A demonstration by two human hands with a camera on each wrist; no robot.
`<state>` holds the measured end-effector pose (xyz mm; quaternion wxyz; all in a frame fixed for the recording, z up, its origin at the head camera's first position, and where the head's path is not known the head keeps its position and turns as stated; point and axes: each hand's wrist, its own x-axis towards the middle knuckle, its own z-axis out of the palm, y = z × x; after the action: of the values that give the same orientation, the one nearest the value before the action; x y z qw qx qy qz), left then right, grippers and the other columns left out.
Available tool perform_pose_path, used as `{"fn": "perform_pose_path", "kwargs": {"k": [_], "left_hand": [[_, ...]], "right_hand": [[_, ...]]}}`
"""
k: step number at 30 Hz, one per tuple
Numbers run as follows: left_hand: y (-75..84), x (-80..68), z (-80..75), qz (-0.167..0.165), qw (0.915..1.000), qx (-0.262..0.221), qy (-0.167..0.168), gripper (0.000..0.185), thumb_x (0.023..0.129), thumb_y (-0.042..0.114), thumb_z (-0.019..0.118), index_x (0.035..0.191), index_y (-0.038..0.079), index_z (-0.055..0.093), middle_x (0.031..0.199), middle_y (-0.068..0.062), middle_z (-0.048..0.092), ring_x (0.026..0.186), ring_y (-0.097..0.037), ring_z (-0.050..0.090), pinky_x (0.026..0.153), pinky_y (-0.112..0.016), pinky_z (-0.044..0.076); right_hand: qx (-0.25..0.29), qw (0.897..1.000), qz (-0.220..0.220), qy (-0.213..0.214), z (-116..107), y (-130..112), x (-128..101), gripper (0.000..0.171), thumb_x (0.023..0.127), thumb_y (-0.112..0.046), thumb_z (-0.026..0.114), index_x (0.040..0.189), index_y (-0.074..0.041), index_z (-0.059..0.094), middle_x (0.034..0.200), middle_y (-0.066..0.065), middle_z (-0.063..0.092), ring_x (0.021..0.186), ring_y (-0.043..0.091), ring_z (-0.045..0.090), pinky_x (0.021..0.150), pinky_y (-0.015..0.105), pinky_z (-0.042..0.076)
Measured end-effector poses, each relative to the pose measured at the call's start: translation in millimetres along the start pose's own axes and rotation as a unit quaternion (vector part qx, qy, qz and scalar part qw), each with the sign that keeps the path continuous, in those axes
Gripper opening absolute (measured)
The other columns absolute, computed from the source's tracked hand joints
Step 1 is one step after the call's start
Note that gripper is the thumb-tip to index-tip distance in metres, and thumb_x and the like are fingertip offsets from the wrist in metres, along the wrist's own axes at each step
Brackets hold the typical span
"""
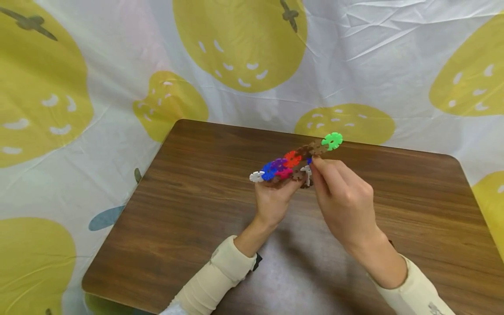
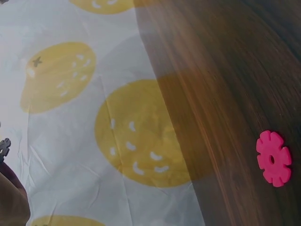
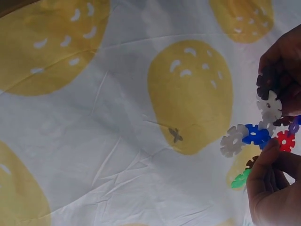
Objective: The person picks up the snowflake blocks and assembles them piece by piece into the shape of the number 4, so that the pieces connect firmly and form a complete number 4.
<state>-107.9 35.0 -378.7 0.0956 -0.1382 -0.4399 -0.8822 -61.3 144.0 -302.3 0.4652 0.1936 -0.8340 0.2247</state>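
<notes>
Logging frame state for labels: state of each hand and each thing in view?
Left hand: grips the multicoloured chain of plastic snowflake discs from below, off the table.
Right hand: pinches the chain near its middle.
Green disc: at the chain's far end, free.
Brown wooden table: bare under the hands.
Yellow-fruit cloth: creased.

A dark wooden table (image 1: 189,227) with rounded corners carries the scene, its grain running left to right. It stands against a white cloth (image 1: 118,65) printed with large yellow fruit shapes, which spreads behind and to both sides. In the left wrist view, a pink notched disc (image 2: 273,158) lies flat on the wood.
</notes>
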Motion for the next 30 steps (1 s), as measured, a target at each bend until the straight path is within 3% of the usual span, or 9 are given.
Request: {"fn": "perform_pose_path", "kwargs": {"k": [5,13,20,26,30], "left_hand": [[-1.3,-0.3,0.2,0.002,1.0,0.009,-0.001,0.041,0.074,-0.022,0.07,0.111,-0.03,0.054,0.092,0.015,0.077,0.086,-0.004,0.072,0.08,-0.022,0.062],[-4.6,-0.2,0.4,0.006,1.0,0.002,-0.004,0.045,0.075,-0.021,0.07,0.117,-0.028,0.056,0.1,0.01,0.078,0.096,-0.008,0.073,0.085,-0.025,0.062],[-4.3,-2.5,0.3,-0.007,0.9998,0.018,-0.002,0.045,0.074,-0.022,0.071,0.115,-0.028,0.055,0.096,0.015,0.077,0.091,-0.005,0.072,0.082,-0.022,0.062],[-5.2,-3.4,-0.5,0.001,1.0,0.002,0.0,0.043,0.074,-0.022,0.07,0.114,-0.029,0.055,0.098,0.009,0.078,0.093,-0.008,0.073,0.084,-0.024,0.062],[-5.0,-5.0,-1.3,-0.014,0.9999,0.008,0.004,0.043,0.075,-0.02,0.071,0.115,-0.028,0.057,0.098,0.009,0.078,0.093,-0.007,0.074,0.085,-0.024,0.062]], "right_hand": [[0.001,1.0,0.001,-0.01,-1.3,2.4,-0.6,0.01,0.091,0.003,0.071,0.101,0.003,0.075,0.085,0.013,0.075,0.074,0.028,0.074,0.068,0.04,0.06],[0.01,1.0,0.01,-0.017,-2.4,4.3,-1.7,0.012,0.091,0.005,0.07,0.101,0.002,0.076,0.083,0.012,0.075,0.072,0.027,0.073,0.065,0.041,0.06],[-0.001,0.999,-0.029,-0.035,-5.2,8.7,-2.5,0.014,0.093,0.004,0.068,0.104,0.003,0.076,0.084,0.013,0.074,0.071,0.027,0.073,0.065,0.04,0.061],[0.033,0.999,0.028,-0.024,-3.0,7.6,-5.0,0.012,0.089,0.007,0.071,0.099,0.002,0.076,0.082,0.012,0.075,0.066,0.023,0.069,0.06,0.038,0.056],[0.015,1.0,0.003,-0.011,-0.8,7.8,-8.5,0.012,0.088,0.008,0.07,0.099,0.004,0.075,0.081,0.013,0.073,0.066,0.025,0.069,0.059,0.038,0.057]]}}
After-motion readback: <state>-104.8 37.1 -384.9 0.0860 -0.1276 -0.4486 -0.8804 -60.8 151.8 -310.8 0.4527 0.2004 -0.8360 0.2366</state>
